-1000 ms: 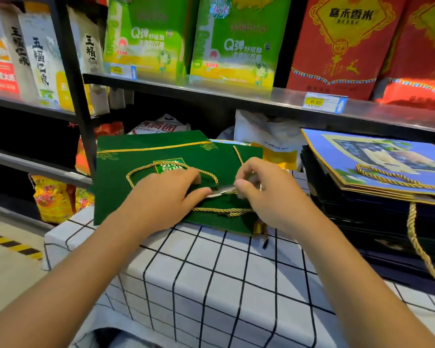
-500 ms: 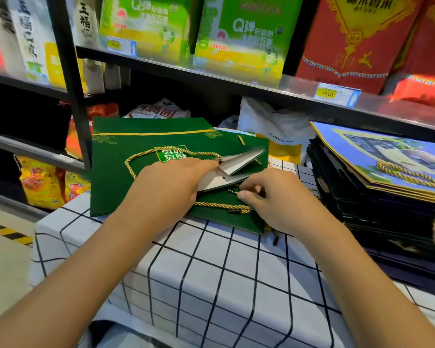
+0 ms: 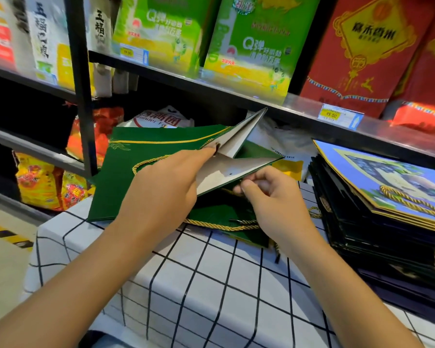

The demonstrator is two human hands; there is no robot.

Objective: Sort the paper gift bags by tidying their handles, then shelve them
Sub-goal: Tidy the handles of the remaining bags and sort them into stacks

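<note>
the green gift bag is lying on the checked tablecloth, directly under and ahead of both hands, with its mouth being spread wide so the pale inside is showing. the left hand is resting on the bag's front panel, its fingers reaching into the opening and lifting the upper flap, which is standing up at a slant just beyond the fingertips. the right hand is sitting just to the right of the left one, fingers curled and pinching at the lower edge of the opened mouth; whether it is also catching a cord there i cannot tell. a gold rope handle is looping over the front panel just beyond the left hand's knuckles, and a second gold rope is trailing across the cloth between the two wrists, below the bag's mouth. well off to the right of the right hand, a stack of dark bags is lying flat with a blue printed bag on top, its own gold cord coiled on it. above and beyond both hands a metal shelf is carrying green boxes and red packages.
</note>
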